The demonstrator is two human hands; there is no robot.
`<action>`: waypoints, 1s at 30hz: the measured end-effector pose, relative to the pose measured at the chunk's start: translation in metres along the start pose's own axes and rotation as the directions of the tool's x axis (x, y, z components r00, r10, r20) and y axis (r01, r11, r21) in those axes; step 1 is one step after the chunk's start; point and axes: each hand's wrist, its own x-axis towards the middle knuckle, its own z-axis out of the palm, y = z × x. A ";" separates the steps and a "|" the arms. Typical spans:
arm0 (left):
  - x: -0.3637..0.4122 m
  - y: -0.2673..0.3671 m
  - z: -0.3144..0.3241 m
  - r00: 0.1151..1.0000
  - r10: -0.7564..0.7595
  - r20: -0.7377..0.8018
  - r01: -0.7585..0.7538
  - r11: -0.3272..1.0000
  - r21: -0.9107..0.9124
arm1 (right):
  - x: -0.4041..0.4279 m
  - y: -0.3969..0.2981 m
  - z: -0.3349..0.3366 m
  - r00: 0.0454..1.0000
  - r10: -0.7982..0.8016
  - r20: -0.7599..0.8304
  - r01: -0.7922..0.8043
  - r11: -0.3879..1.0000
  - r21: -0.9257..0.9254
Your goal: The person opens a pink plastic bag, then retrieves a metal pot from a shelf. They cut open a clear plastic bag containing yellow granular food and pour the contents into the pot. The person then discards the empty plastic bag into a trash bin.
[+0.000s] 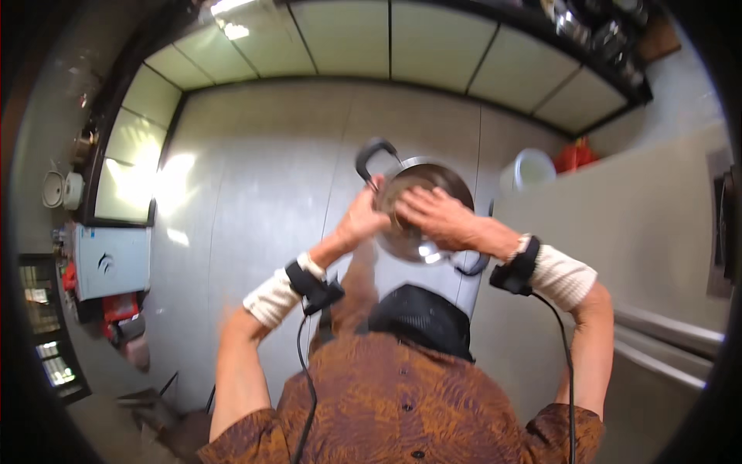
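A steel pot [449, 180] with black loop handles is held in front of my body, above the floor. My left hand [368, 217] grips its left side, close to the upper handle [371, 156]. Across the pot reaches my right hand [437, 220], blurred, its fingers spread over the metal surface. Whether something thin lies under those fingers is too blurred to tell. The second handle [472, 267] shows below my right wrist. Both wrists carry black straps with cables over pale knitted cuffs.
Pale panelled cabinets [342, 40] line the far side and the left. A light-blue refrigerator [113, 261] stands at left, near red objects [120, 307]. To the right are a large grey appliance or cabinet [579, 243] with metal bars, a whitish bucket [533, 168] and a red item [577, 155].
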 end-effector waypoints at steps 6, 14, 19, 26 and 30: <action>0.069 -0.009 -0.030 0.938 0.300 -0.175 -0.278 0.950 0.139 | 0.016 0.061 0.033 0.952 0.305 0.013 -0.305 0.952 0.008; 0.238 0.025 -0.084 0.978 -0.010 -0.206 0.040 0.989 0.144 | 0.099 0.139 -0.061 0.911 0.152 0.384 -0.406 0.490 0.771; 0.305 0.067 -0.128 0.980 -0.094 -0.177 0.086 0.995 -0.050 | 0.146 0.230 -0.099 0.866 0.007 0.499 -0.341 0.738 0.582; 0.358 0.137 -0.207 0.898 -0.102 -0.428 -0.022 0.961 -0.275 | 0.222 0.364 -0.125 0.925 0.001 0.380 -0.040 0.995 0.095; 0.407 0.147 -0.278 0.839 -0.112 -0.533 -0.075 0.946 -0.317 | 0.291 0.446 -0.118 0.974 -0.216 -0.069 0.224 0.877 0.425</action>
